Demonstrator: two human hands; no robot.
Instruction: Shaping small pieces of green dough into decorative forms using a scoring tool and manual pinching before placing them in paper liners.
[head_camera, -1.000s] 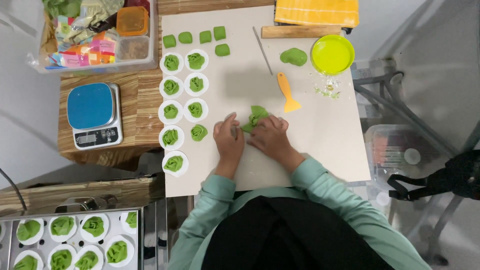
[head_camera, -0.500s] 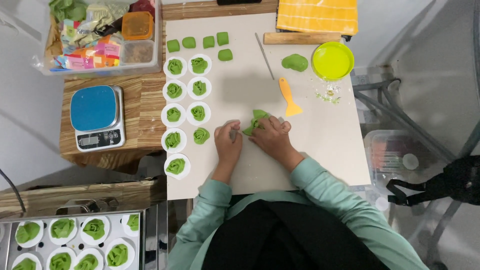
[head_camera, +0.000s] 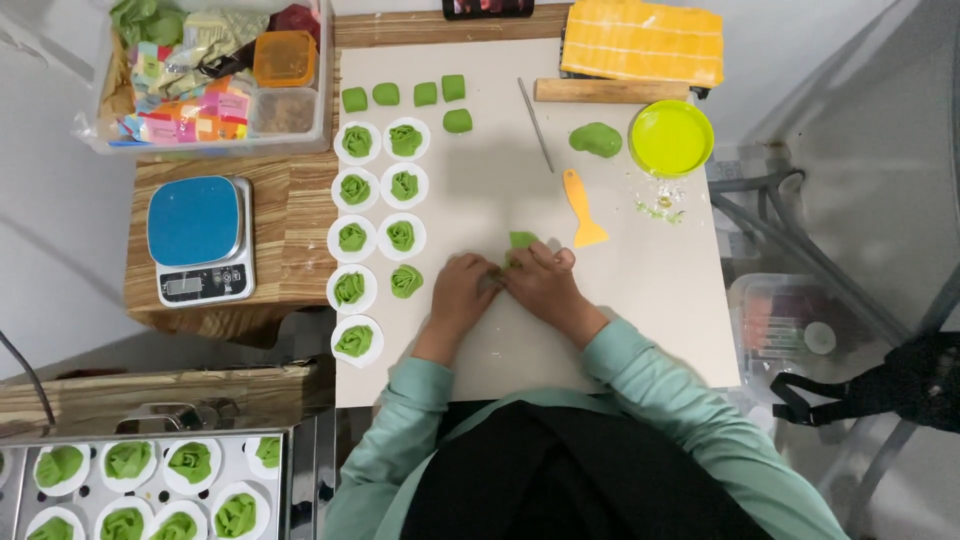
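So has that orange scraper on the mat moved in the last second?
No. The orange scraper lies in the same spot, just below the green dough lump and left of the yellow bowl.

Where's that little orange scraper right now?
In the head view, the orange scraper lies on the pale work mat, just up and right of the right hand, below the lime-green bowl.

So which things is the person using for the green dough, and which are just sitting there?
In use: green dough piece between left hand and right hand; folded dough shapes on paper rounds; dough cubes; dough lump; orange scraper.

Lying about: blue scale; box of packets; yellow cloth.
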